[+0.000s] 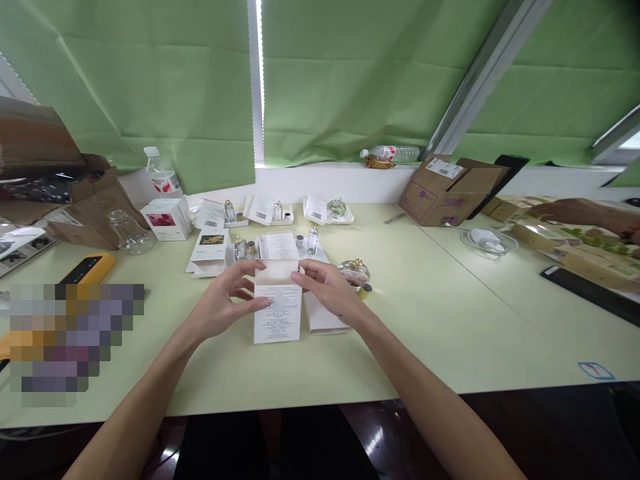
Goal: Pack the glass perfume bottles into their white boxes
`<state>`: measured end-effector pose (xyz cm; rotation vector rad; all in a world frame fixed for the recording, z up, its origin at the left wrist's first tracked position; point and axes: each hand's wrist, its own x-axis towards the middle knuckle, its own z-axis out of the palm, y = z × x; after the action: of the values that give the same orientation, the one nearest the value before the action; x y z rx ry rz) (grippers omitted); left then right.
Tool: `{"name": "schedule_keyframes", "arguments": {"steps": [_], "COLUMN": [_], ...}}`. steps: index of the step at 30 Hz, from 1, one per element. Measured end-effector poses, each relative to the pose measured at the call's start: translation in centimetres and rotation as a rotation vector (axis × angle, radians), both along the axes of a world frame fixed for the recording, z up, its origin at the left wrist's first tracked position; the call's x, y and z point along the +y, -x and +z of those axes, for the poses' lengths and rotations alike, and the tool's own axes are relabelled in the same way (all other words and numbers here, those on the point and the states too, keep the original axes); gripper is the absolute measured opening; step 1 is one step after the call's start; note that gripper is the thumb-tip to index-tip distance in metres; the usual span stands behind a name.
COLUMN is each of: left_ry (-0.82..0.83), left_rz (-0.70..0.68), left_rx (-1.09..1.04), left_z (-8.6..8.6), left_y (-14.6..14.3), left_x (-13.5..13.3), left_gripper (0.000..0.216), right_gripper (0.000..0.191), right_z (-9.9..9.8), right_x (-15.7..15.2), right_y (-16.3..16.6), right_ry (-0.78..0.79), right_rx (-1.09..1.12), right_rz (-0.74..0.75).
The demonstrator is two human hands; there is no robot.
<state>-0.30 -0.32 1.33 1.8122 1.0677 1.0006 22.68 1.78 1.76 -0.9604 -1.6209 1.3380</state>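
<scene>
At the pale green table (450, 320), the left hand (225, 300), fingers around one side, and the right hand (327, 287), pinching the top edge, held between them a white printed box (277, 323), left of a round bottle (354, 272) and a cap (365, 291).

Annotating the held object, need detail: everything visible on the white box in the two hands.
The white box looks like thin card, with small dark print, too fine to read, covering its front face. Its upper end looks open, showing a plain white surface; whether flap or inner wall, I can't tell. The left hand grips its left side, thumb on the printed face; the right hand holds its upper right corner. It faces the wearer, over the near part of the table.
</scene>
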Motion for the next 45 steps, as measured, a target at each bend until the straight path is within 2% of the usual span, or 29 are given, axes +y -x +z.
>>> {"name": "schedule_keyframes", "arguments": {"steps": [9,17,22,24,31,36,45], "left_ry": [-0.169,-0.326,-0.437,-0.454,-0.382,-0.254,-0.176], "left_rz": [0.183,0.223,0.203,0.198,0.184,0.217,0.195], "left_rx": [0.003,0.09,0.167,0.202,0.197,0.098,0.088], "left_z": [-0.8,-1.2,-1.3,-1.2,-0.6,-0.4,-0.2], "left_y": [-0.2,-0.1,0.1,0.0,0.1,0.5,0.2], "left_x": [0.1,0.3,0.4,0.4,0.2,0.1,0.0], "left_gripper": [0.041,0.032,0.029,0.032,0.039,0.025,0.033], "right_gripper": [0.036,0.035,0.016,0.018,0.031,0.035,0.039], "right_z": [-0.2,-0.4,-0.3,0.0,0.6,0.5,0.9], "right_x": [0.4,0.7,0.6,0.4,0.0,0.0,-0.2], "right_y": [-0.2,-0.6,-0.6,-0.7,-0.8,-1.0,-0.8], "right_ry": [0.031,0.065,-0.094,-0.144,-0.124,-0.098,-0.097], "right_rx": [0.09,0.162,0.112,0.039,-0.024,-0.022,-0.002], "right_rz": [-0.026,-0.051,-0.065,-0.061,-0.028,0.017,0.038]}}
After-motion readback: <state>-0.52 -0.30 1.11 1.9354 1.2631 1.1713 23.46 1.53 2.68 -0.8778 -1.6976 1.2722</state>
